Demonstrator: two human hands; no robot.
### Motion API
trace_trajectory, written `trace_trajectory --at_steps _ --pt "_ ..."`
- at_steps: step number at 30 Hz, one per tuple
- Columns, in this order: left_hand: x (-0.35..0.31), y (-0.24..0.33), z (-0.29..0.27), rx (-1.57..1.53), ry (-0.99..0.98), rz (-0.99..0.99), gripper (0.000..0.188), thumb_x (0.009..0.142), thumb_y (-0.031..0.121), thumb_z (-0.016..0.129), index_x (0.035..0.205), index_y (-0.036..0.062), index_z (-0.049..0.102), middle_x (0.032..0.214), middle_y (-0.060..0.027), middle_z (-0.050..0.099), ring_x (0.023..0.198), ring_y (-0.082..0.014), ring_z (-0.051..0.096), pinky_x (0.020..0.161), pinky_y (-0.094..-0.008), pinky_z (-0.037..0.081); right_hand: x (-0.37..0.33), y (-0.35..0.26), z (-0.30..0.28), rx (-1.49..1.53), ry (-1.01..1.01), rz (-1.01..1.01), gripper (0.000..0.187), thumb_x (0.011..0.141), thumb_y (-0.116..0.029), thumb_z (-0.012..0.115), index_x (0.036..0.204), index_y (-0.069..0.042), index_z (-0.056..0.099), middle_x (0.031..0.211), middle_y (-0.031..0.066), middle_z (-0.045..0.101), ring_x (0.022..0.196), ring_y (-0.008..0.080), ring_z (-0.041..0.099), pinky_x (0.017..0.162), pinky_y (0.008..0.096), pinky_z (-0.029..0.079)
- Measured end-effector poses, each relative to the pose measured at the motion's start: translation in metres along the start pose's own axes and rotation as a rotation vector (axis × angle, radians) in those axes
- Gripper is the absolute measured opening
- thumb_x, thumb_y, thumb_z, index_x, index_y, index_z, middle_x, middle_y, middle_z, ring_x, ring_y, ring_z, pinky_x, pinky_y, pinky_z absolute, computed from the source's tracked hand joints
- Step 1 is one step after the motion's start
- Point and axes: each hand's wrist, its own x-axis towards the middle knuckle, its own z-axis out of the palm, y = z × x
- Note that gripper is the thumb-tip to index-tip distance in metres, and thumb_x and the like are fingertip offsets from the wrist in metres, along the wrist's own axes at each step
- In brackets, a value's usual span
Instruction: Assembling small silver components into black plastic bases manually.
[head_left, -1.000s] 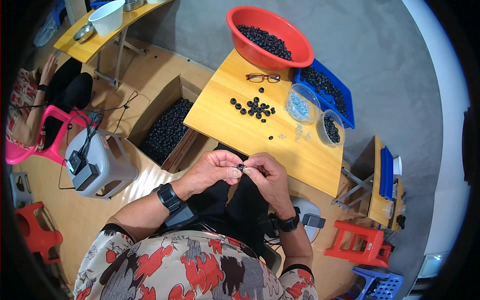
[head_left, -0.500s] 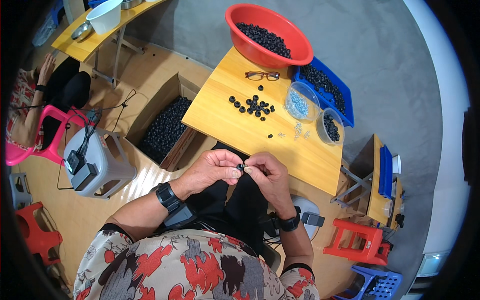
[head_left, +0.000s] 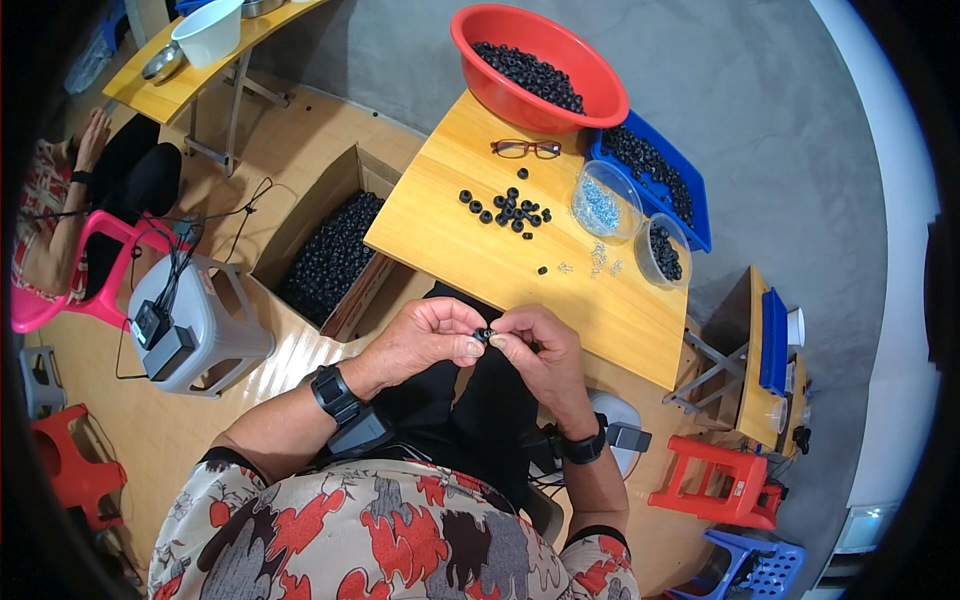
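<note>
Just off the near edge of the wooden table, my left hand (head_left: 428,336) pinches a small round black part (head_left: 481,334) between thumb and fingers. My right hand (head_left: 543,352) meets it from the right, its thumb and forefinger pinched at the part's other end. Whatever tiny piece the right fingertips hold is too small to make out. On the table beyond lie several loose black parts (head_left: 512,212) in a cluster. Some small silver screw-like pieces (head_left: 598,260) are scattered nearer the right.
A red basin (head_left: 612,100) and a blue tray (head_left: 700,225) hold black parts. Clear tubs contain bluish metal pieces (head_left: 598,207) and black parts (head_left: 663,255). Eyeglasses (head_left: 525,150) lie on the table. Left stand a filled cardboard box (head_left: 270,262) and a grey stool (head_left: 225,330); another person (head_left: 50,220) sits beyond.
My right fingertips have drawn very slightly to the right, and a little more of the black part shows between the hands. The things on the table stay as they were.
</note>
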Motion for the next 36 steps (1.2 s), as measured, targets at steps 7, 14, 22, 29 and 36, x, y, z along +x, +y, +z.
trace_trajectory --at_steps 7,14,22,29,36 --pt "-0.002 0.002 0.002 0.025 0.005 -0.006 0.021 0.083 0.004 0.064 0.103 0.0007 0.059 0.089 -0.0059 0.064 0.077 -0.0090 0.062 0.069 -0.0226 0.053 0.001 0.001 0.003 -0.068 -0.045 -0.034 0.014 0.076 0.000 0.066 0.090 -0.003 0.064 0.084 0.0056 0.063 0.073 0.0130 0.060 0.064 0.0232 0.047" --pt "0.000 0.002 0.002 0.016 0.017 -0.005 0.020 0.083 0.003 0.065 0.102 0.0009 0.060 0.089 -0.0060 0.065 0.076 -0.0089 0.062 0.068 -0.0221 0.053 0.001 0.003 0.000 -0.181 -0.066 -0.179 0.017 0.076 0.000 0.067 0.092 -0.003 0.064 0.086 0.0088 0.065 0.075 0.0189 0.063 0.064 0.0267 0.048" --pt "-0.002 0.003 0.004 0.016 0.086 -0.017 0.019 0.081 0.002 0.066 0.100 0.0013 0.061 0.084 -0.0074 0.065 0.070 -0.0103 0.063 0.066 -0.0222 0.053 0.013 0.026 -0.022 -0.433 0.110 -0.057 0.018 0.077 -0.006 0.066 0.094 -0.004 0.063 0.082 0.0116 0.063 0.071 0.0242 0.062 0.063 0.0303 0.049" --pt "-0.002 0.004 0.004 0.056 0.052 -0.029 0.019 0.084 0.005 0.064 0.101 0.0011 0.059 0.086 -0.0054 0.064 0.074 -0.0090 0.062 0.068 -0.0223 0.053 0.043 0.072 -0.050 -0.725 0.294 -0.111 0.016 0.079 -0.006 0.060 0.095 -0.006 0.064 0.091 0.0122 0.062 0.078 0.0294 0.061 0.069 0.0356 0.050" --pt "-0.001 0.005 0.003 0.044 0.048 -0.010 0.018 0.084 0.005 0.064 0.102 0.0016 0.060 0.087 -0.0051 0.064 0.074 -0.0084 0.062 0.068 -0.0217 0.053 0.052 0.078 -0.050 -0.811 0.225 -0.152 0.016 0.079 -0.007 0.061 0.094 -0.007 0.064 0.090 0.0116 0.061 0.080 0.0306 0.060 0.070 0.0364 0.050"
